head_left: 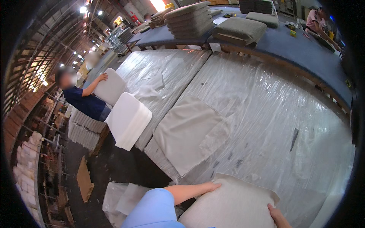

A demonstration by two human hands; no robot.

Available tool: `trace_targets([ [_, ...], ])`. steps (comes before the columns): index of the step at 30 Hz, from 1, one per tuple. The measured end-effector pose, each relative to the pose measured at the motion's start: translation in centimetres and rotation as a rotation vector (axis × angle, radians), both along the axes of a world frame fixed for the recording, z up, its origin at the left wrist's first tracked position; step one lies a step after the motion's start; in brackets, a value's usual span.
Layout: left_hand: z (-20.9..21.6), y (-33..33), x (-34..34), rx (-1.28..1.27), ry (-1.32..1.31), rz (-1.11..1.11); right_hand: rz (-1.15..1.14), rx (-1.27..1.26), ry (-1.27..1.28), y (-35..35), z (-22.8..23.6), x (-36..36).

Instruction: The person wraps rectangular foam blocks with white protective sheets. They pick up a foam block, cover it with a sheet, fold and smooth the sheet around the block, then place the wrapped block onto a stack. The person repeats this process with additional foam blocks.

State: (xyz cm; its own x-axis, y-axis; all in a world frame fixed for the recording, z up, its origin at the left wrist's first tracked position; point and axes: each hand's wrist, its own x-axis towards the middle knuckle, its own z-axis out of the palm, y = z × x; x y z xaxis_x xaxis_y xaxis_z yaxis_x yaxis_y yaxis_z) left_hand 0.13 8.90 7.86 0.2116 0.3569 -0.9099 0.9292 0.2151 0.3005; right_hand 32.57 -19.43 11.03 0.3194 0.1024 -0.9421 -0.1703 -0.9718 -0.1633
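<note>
Big room: a long work hall with bright lamps point(83, 9) up high.
Wrapped table point(262, 100): clear, shiny plastic covers it, and a flat gray cloth point(188, 131) lies on top.
Blue table point(292, 43): past the gray cloth, with a pile of gray cushions point(190, 22) on it.
White pads point(127, 117): stacked to the left of the gray cloth.
Co-worker point(85, 98): farther left of the cloth, one hand on a pale pad point(110, 86).
Pale cushion point(234, 205): nearer than the gray cloth, a bit to its right.
Left hand point(210, 187): fingers clamped on the cushion's upper left edge.
Right hand point(278, 216): touching its right edge; most fingers are hidden, so I cannot tell if they grip.
</note>
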Motion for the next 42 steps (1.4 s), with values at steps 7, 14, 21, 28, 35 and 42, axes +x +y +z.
trace_targets([
  [7, -1.4, 0.8, 0.5, 0.164, 0.059, -0.007, 0.364, -0.004, -0.193, 1.0, -3.7, 1.6],
  [14, 5.7, -5.0, -3.9, -0.451, -0.656, 0.707, 0.253, 0.081, -0.115, 0.2, -0.4, -0.1],
  [21, 17.5, -11.5, -8.9, -0.342, -0.974, 1.105, 0.142, 0.383, 0.104, 1.0, 2.6, -2.6],
  [28, 33.9, -10.8, 1.5, 0.042, -1.310, 0.753, -0.172, 0.858, 0.335, 5.9, 3.2, -3.9],
  [35, 25.5, -16.6, 8.3, 0.660, -1.162, 0.343, -0.329, 1.233, 0.562, 9.7, 9.7, -10.3],
  [42, 23.8, -14.5, 10.8, 0.737, -1.169, 0.331, -0.141, 1.583, -0.093, 9.0, 19.9, -9.7],
])
